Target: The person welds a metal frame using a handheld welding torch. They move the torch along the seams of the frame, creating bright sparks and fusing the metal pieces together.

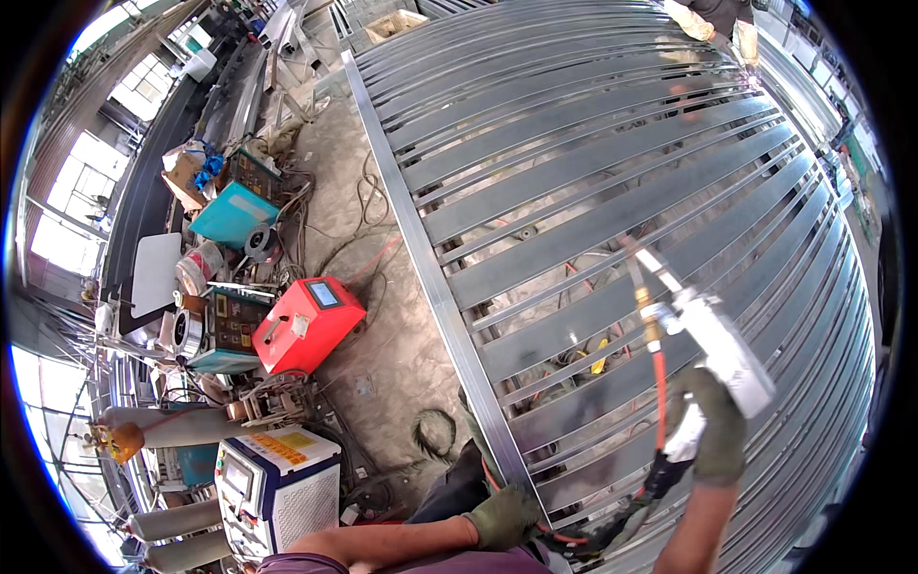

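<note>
My right hand [719, 429], in a dark green work glove, is wrapped round the handle of a white handheld welding gun [722, 349]. The gun's metal nozzle points away over a large metal panel of parallel slats [535, 287]. A brass fitting [652, 325] and a red hose [660, 402] run along the gun's left side, and a black-sleeved cable [612, 526] trails from it. My left hand [504, 517], also gloved, is closed at the near end of the panel's side rail [421, 258], beside the cable. What its fingers grip is hidden.
A red box machine with a screen [311, 325] and a white-and-blue cabinet [277, 488] stand on the floor at left. Teal machines [234, 215], gas cylinders [177, 521] and loose cables [435, 433] lie around them. At far right a co-worker [717, 29] bends over the panel.
</note>
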Tool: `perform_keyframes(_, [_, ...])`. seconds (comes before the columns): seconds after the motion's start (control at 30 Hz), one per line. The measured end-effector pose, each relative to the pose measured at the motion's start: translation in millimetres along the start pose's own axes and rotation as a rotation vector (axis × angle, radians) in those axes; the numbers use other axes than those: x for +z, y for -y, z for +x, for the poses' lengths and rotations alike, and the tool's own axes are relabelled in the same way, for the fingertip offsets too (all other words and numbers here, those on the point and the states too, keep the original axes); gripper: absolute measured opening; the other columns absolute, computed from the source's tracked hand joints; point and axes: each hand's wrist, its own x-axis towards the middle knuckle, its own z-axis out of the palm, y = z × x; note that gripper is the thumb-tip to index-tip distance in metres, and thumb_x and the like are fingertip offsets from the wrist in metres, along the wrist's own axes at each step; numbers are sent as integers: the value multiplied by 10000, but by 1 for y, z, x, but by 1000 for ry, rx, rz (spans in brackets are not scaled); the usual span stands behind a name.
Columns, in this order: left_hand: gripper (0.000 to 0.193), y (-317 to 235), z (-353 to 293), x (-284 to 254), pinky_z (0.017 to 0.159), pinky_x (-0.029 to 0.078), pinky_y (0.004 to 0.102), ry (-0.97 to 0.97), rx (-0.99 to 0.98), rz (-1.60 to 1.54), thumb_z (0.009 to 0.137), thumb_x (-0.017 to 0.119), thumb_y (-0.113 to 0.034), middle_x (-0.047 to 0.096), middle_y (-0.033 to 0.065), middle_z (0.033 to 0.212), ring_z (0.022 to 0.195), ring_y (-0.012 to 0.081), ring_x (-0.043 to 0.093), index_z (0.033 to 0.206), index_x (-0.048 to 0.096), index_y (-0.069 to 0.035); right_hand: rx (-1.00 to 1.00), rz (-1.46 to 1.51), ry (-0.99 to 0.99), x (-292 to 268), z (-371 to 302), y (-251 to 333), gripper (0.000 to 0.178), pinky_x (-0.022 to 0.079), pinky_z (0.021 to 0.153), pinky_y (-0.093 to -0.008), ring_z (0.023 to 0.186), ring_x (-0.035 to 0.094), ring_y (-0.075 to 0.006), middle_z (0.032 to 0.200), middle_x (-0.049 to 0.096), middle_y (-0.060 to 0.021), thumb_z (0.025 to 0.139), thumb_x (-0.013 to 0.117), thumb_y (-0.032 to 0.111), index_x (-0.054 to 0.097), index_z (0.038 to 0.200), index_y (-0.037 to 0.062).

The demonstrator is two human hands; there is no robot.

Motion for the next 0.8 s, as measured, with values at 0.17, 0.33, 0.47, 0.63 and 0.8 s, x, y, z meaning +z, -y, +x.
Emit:
perform_keyframes(0.17, [265,9,-9,14,810,565,506,257,41,-160,840,673,-265,740,206,863,892,402,733,872,753,-15,180,43,299,56,28,-44,265,497,518,-278,568,625,-140,721,657,-54,897,747,164,693,1096,-3])
perform_keyframes(0.33, [251,20,-4,14,792,589,512,337,-75,-222,851,668,-256,762,223,905,869,414,754,853,776,-29,206,67,547,97,51,-84,492,533,813,-252,934,615,-80,1084,685,-3,957,746,41,608,1427,-11])
perform_keyframes(0.47, [252,21,-3,24,803,598,510,373,-74,-269,860,662,-250,766,228,914,893,420,759,883,783,-30,218,100,642,101,58,-128,507,538,830,-258,948,620,-86,1092,692,-16,952,762,53,599,1427,-14])
perform_keyframes(0.63, [268,18,-2,23,803,603,508,398,-177,-285,855,661,-269,770,213,900,887,418,763,902,787,-37,321,129,661,115,64,-122,491,551,757,-273,885,633,-96,1044,704,-32,950,765,62,600,1406,-18])
perform_keyframes(0.8, [251,8,1,-1,699,593,522,308,-180,-255,813,684,-351,764,171,823,794,399,758,795,811,-135,330,47,740,127,70,-117,538,546,910,-283,1057,650,-118,1224,708,-46,935,770,30,592,1441,0])
